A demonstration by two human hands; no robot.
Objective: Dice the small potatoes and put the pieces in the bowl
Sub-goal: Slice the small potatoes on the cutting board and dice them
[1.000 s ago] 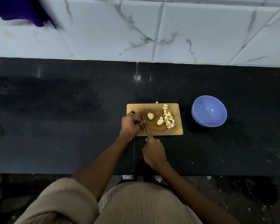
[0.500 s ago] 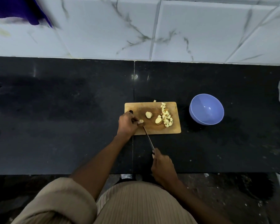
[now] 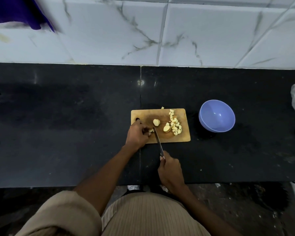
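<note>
The black polished stone bench runs the full width of the view beneath a white marble-patterned tiled wall; a purple cloth hangs at the wall's top left corner. The rectangular wooden chopping board lies near the bench's front edge, about midway along it. The round lilac plastic bowl stands on the bench well apart from the board's right edge, with no pieces visible in it.

The left hand rests on the board's front left corner, fingers curled round a small pale potato piece. The right hand is clenched round the handle of a narrow steel-bladed knife — the blade tip sits on the board just beside the held piece.

A heap of pale diced potato cubes occupies the board's right half. Two peeled potato halves lie mid-board — one beside the heap, one nearer the centre. One stray cube lies at the board's far edge.
</note>
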